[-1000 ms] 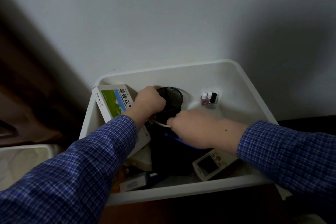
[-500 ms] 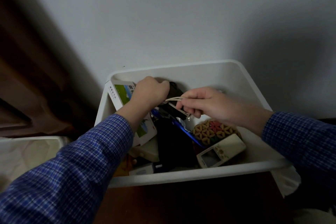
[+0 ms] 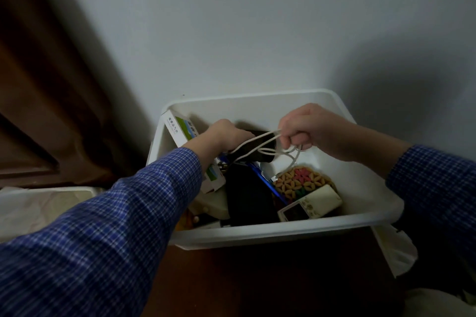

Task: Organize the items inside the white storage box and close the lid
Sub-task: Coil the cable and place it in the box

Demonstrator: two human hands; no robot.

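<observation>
- Pinching loops of a white cord (image 3: 268, 148) in the curled fingers of the right hand (image 3: 314, 128), above the white storage box (image 3: 257, 233).
- Gripping a black mesh cup (image 3: 255, 149), tipped on its side, with the left hand (image 3: 224, 134); cord draping across it.
- Lying inside the box: green-and-white carton (image 3: 180, 127), beaded mat (image 3: 298, 180), white remote (image 3: 309, 204), black pouch (image 3: 249, 198).
</observation>
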